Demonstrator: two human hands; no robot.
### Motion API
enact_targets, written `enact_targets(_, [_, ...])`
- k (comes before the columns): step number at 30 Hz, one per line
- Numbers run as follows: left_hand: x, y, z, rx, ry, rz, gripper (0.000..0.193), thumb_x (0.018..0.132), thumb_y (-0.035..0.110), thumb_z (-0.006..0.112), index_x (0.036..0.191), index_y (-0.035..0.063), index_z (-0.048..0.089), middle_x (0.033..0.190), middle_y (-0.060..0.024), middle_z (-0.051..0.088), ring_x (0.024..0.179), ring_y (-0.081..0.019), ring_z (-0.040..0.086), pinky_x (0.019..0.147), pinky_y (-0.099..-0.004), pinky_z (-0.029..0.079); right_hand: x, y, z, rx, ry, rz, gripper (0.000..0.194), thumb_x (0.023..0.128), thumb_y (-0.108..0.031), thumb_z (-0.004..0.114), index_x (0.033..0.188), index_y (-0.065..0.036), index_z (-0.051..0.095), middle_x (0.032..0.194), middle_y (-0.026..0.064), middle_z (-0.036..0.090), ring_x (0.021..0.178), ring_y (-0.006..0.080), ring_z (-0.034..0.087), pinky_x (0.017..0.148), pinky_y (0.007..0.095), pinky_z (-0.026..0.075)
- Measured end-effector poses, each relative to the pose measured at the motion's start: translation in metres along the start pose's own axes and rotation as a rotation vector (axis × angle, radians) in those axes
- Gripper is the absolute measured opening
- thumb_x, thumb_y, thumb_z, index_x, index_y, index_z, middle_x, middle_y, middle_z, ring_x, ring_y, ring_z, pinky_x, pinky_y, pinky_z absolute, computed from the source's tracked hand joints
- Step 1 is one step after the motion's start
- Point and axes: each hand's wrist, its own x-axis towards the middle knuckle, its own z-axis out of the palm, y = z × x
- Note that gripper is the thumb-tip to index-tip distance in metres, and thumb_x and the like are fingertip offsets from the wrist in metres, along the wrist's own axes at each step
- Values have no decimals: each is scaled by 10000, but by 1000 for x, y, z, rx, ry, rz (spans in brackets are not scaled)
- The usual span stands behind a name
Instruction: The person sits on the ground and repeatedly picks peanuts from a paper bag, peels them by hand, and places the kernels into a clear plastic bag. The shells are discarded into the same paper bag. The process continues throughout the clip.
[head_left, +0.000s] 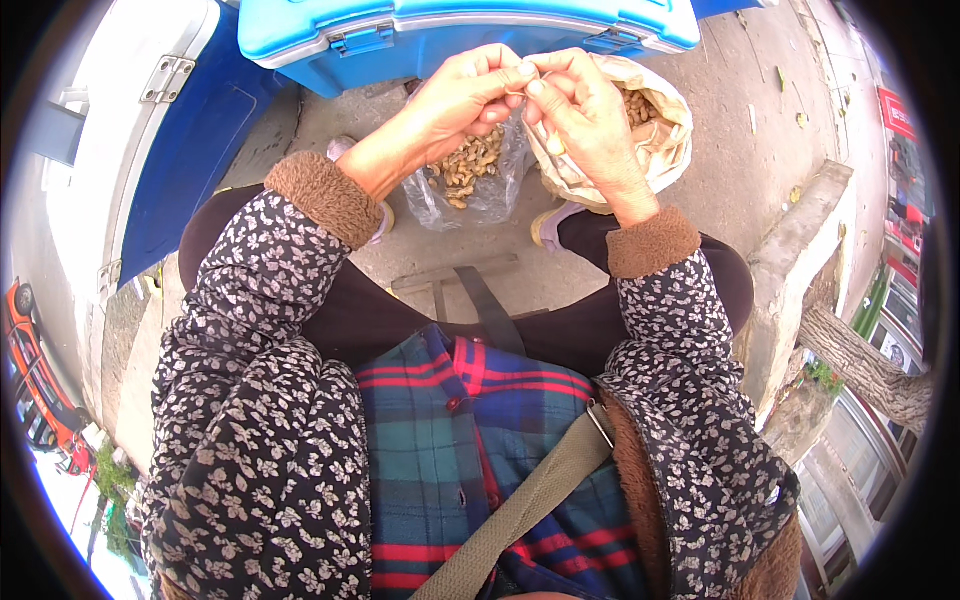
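Note:
My left hand (480, 91) and my right hand (583, 112) meet fingertip to fingertip above the bags on the ground. Thumbs and forefingers pinch a small pale peanut piece (516, 93), mostly covered by the fingers. A pale yellow bit (556, 144) shows under the curled fingers of my right hand. Below my left hand lies a clear plastic bag (435, 206) with a heap of peanut shells (466, 171). Partly behind my right hand stands a cream-coloured sack (671, 150), its rim rolled open, with whole peanuts (639, 107) inside.
A blue cooler box (465, 45) with latches stands just beyond the hands. To the left is a hinged white-and-blue lid (191, 142). A low concrete kerb (795, 225) and a tree trunk (862, 360) are at right. Beneath me is a wooden stool part (457, 274).

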Motion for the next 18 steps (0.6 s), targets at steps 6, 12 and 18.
enact_targets(6, [-3,1,3,-153,-13,22,174,955,265,583,905,113,515,716,49,483,502,8,313,414,-137,197,-1,-2,5,365,30,98,208,945,-164,591,1083,-15,546,745,36,603,557,46,500,455,157,372])
enact_targets(12, [-4,4,5,-196,-8,31,177,957,282,581,932,115,526,742,50,497,522,10,338,422,-133,220,1,-9,1,667,-4,272,235,951,-147,581,1147,-33,523,734,11,576,499,25,445,392,136,304])
enact_targets(18, [-3,4,1,-223,-50,-3,160,971,252,548,1018,100,561,760,45,506,588,-4,391,446,-139,261,0,-11,-2,650,-38,230,234,949,-125,576,1155,-27,528,769,22,597,555,38,479,433,134,340])
